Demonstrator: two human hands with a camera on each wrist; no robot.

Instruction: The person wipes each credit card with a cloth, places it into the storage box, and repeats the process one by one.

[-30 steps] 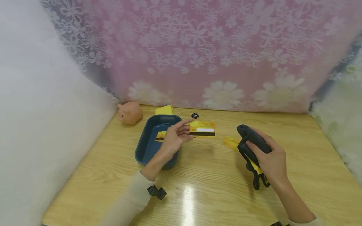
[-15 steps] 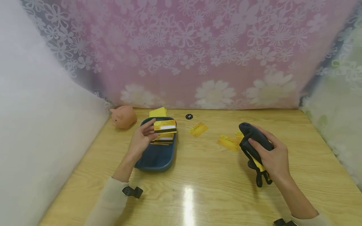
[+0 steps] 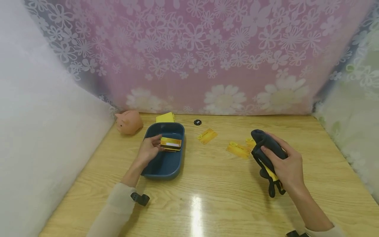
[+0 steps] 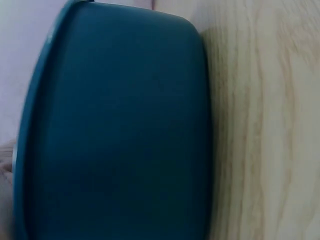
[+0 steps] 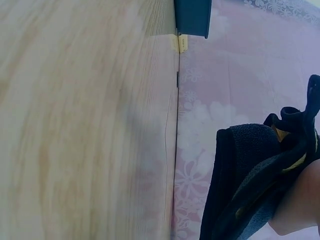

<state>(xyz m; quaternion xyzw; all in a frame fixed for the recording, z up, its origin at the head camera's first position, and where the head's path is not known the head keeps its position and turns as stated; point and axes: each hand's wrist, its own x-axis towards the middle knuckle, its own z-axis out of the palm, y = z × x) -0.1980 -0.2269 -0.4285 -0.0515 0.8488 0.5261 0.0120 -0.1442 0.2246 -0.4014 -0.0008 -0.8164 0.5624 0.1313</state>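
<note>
My left hand (image 3: 148, 150) is inside the dark blue bin (image 3: 161, 174), pinching the left edge of a yellow-orange card (image 3: 170, 144) with a white strip and dark band. This card lies over other cards, whose lower edges show beneath it. In the left wrist view the outer wall of the bin (image 4: 120, 125) fills most of the frame. My right hand (image 3: 288, 168) grips a folded dark cloth pouch (image 3: 267, 144) above the table, with black straps hanging and yellow showing inside. The dark cloth pouch (image 5: 250, 165) also shows in the right wrist view.
Yellow-orange cards lie on the wooden table, one right of the bin (image 3: 207, 136) and another farther right (image 3: 238, 150); a third (image 3: 250, 143) is partly behind the pouch. A black chip (image 3: 197, 122), pink piggy bank (image 3: 128, 122) and yellow object (image 3: 165, 117) stand toward the back.
My left hand has carried the card leftward from over the table and down into the bin. My right hand stays nearly still with the pouch, and the head view has shifted slightly.
</note>
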